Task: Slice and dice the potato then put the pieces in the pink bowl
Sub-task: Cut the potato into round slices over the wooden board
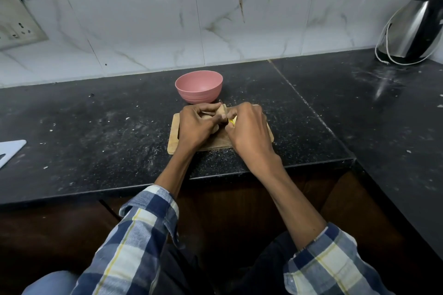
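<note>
A pale brown potato point(219, 112) lies on a small wooden cutting board point(173, 137) on the black counter. My left hand point(195, 126) curls its fingers over the potato and holds it down. My right hand point(248, 130) grips a knife with a yellow handle point(232, 121); its thin blade point(222, 105) stands in the potato's right end. Both hands hide most of the potato. The pink bowl point(199, 86) stands just behind the board and looks empty.
A steel electric kettle point(412, 31) with a white cord sits at the back right corner. A white flat object point(10, 151) lies at the left edge. A wall socket point(16, 21) is on the tiled wall. The counter's front edge runs just below the board.
</note>
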